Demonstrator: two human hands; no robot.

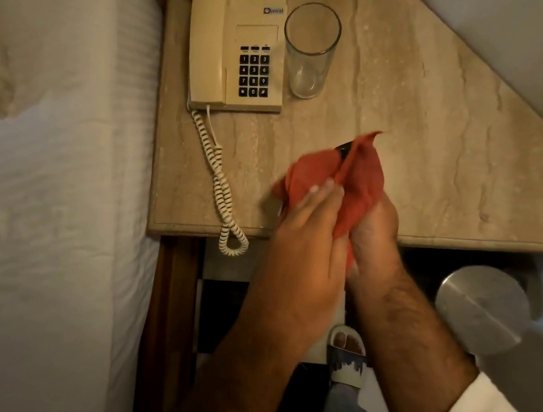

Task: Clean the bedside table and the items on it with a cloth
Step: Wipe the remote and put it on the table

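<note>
A person's two hands work a crumpled red cloth [353,178] around a small dark object [344,149], only its black tip showing, above the front edge of the beige veined-stone bedside table [444,142]. The left hand [310,218] presses its fingers against the cloth-wrapped item; the right hand [375,230] is closed around the cloth's lower folds, seemingly clamping the object inside. What the object is cannot be told. The step in hand appears to be wiping one item. Near the back-left corner sit a cream push-button telephone [239,46], its coiled cord [222,189] trailing over the front edge, and just beside it an empty clear drinking glass [309,50]. Next, the item would need setting down before those are wiped.
</note>
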